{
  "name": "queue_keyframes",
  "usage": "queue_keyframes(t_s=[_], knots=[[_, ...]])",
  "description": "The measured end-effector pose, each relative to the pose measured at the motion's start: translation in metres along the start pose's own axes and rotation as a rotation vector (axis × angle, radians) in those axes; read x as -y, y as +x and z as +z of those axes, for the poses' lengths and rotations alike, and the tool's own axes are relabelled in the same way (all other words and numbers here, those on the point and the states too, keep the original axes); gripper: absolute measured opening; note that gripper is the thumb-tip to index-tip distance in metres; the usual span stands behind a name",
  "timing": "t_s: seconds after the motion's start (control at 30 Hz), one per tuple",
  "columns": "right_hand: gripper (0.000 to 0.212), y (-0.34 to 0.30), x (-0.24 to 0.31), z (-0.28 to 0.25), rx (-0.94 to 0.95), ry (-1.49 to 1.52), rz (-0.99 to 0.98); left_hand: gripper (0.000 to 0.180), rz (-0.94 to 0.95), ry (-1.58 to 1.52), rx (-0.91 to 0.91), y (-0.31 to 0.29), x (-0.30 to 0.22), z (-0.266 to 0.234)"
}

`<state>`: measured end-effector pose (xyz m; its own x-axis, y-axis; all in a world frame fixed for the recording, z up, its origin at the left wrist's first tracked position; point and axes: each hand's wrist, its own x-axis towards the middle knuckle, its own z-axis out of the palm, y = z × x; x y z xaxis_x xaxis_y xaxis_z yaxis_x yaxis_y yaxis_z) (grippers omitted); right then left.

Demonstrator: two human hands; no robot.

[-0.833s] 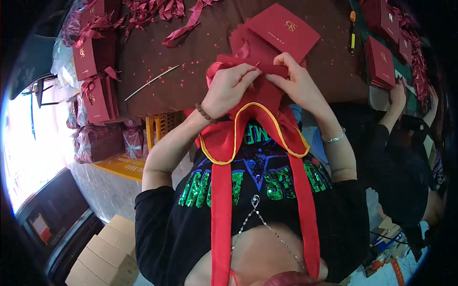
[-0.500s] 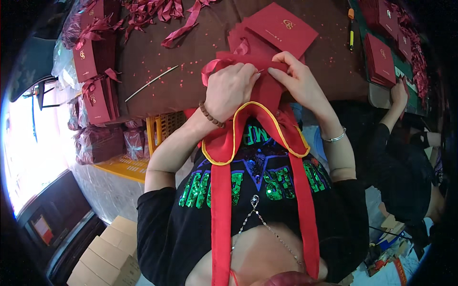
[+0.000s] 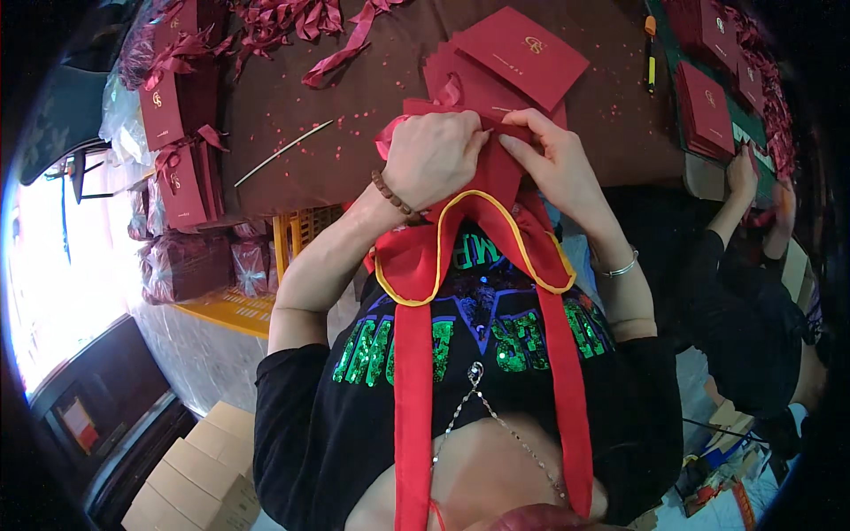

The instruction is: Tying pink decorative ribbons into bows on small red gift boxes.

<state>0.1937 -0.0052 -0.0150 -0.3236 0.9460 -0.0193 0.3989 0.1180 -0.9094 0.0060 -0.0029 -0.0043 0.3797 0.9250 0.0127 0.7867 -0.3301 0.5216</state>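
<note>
My left hand (image 3: 436, 156), with a brown bead bracelet at its wrist, is closed with its fingertips pinched at the upper edge of a dark red paper bag (image 3: 501, 177). Across from it my right hand (image 3: 560, 166) grips the same bag between thumb and forefinger. The two sets of fingertips nearly meet; any small part between them is hidden. A glossy red ribbon (image 3: 450, 91) shows just above my left hand, and part of it passes behind the knuckles. Right beyond the hands lies a fanned stack of flat dark red bags (image 3: 524, 55).
A thin pale stick (image 3: 283, 152) and red specks lie on the brown tabletop (image 3: 354, 97). Loose ribbons (image 3: 341, 62) lie at the far left, near ribboned red bags (image 3: 188, 190). A yellow-and-black cutter (image 3: 651, 55) is at the right. A co-worker's hand (image 3: 742, 173) touches red bags.
My left hand has shifted slightly and covers more of the ribbon loop. My right hand keeps its pinch. At the far right, a second hand of another person has come into view.
</note>
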Motion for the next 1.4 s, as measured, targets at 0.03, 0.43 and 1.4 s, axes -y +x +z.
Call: queue_keyframes(t_s=[0.03,0.43,1.4], knots=[[0.024,-0.001,-0.001,0.0,-0.006,-0.01,-0.016,0.018,0.001,0.001,0.0,0.0,0.0,0.0],[0.02,-0.007,0.003,-0.003,-0.001,0.065,-0.002,0.018,0.005,-0.161,-0.083,-0.001,-0.002,0.004],[0.018,-0.017,0.009,-0.004,-0.029,0.087,0.027,0.01,0.231,-0.147,-0.244,-0.006,-0.001,0.02]])
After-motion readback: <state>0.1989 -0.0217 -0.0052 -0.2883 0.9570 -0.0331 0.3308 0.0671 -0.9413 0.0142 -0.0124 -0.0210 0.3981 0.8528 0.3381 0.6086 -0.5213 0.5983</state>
